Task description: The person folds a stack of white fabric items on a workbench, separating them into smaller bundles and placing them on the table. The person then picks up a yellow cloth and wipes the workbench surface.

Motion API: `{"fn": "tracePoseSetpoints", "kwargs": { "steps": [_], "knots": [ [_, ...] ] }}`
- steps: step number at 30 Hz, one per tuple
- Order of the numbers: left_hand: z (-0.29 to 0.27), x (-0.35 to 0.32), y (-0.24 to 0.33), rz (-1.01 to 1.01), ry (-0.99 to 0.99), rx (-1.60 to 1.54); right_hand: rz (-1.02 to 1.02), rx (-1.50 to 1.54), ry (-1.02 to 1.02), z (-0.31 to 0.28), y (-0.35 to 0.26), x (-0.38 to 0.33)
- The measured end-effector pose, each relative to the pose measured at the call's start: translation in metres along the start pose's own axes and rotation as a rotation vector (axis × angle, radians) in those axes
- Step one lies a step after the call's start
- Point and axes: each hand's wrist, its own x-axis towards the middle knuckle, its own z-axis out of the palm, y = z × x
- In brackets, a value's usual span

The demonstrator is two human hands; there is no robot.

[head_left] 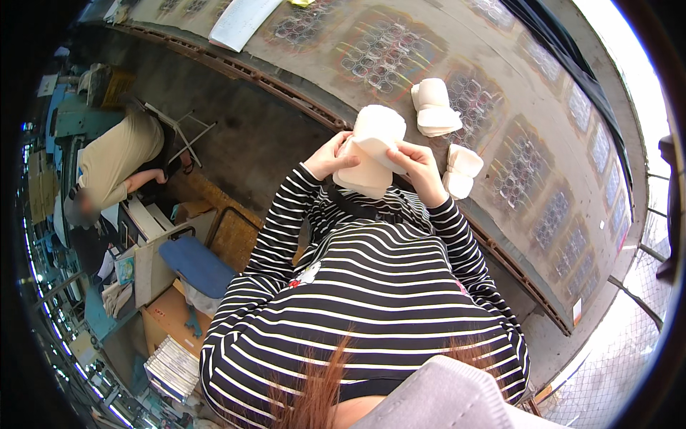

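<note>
A stack of soft cream-white pieces (366, 175), fabric or foam by its look, is held up in front of my chest at the table's near edge. The pieces have rounded ends and a narrower middle. My left hand (331, 156) grips the stack's left side, with the thumb over its face. On the other side, my right hand (420, 170) pinches a lifted edge of the upper piece between thumb and fingers. Two similar cream-white stacks lie on the table: one (434, 109) beyond my right hand, another (462, 171) just right of it.
The long grey table (457, 43) carries rows of printed oval patterns and a dark rail along its near edge. A white panel (241, 21) lies at its far left. Leftward are a blue chair (196, 264), a bending person (118, 161) and cluttered benches.
</note>
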Motion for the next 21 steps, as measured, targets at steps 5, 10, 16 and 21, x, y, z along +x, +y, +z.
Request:
{"fn": "tracePoseSetpoints", "kwargs": {
  "steps": [5,10,16,21],
  "knots": [
    [-0.02,0.009,-0.02,0.069,0.205,0.378,-0.641,-1.015,0.16,0.032,0.0,0.003],
    [0.008,0.002,-0.008,0.03,0.546,0.573,-0.7,-0.944,0.21,0.038,0.023,0.003],
    [0.009,0.012,-0.036,0.062,0.628,0.533,-0.646,-1.288,-0.03,0.036,-0.007,-0.029],
    [0.008,0.012,0.008,-0.113,0.849,0.877,-0.584,-1.01,-0.279,0.058,-0.035,-0.063]
  ]
}}
